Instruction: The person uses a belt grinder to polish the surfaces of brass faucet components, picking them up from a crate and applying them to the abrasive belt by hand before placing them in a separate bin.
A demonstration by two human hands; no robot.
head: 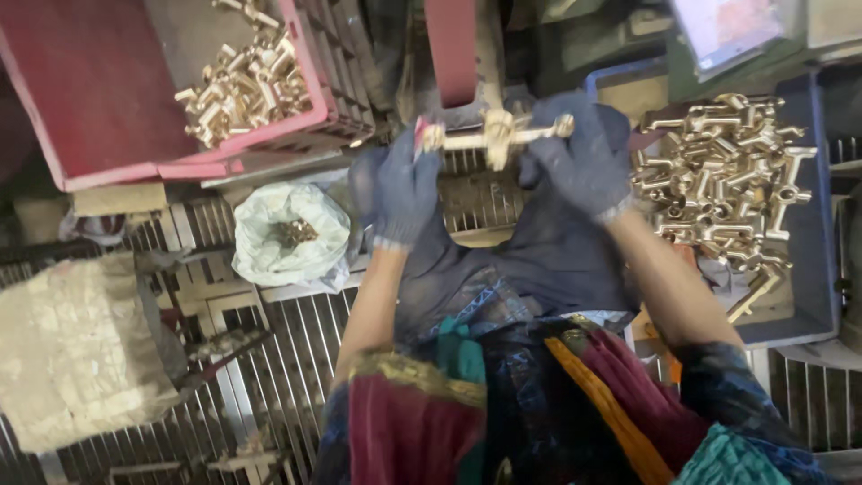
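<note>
Head view: both gloved hands are gripping a long cross-shaped brass fitting (496,133), its axis lying crosswise, left hand (401,190) clasping one end, right hand (579,160) the other.

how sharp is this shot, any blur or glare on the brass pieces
Head view: soft and smeared throughout; the brass fitting between the left hand and right hand lacks crisp edges; brass parts in the blue bin glint brightly; top corners fall dark.
</note>
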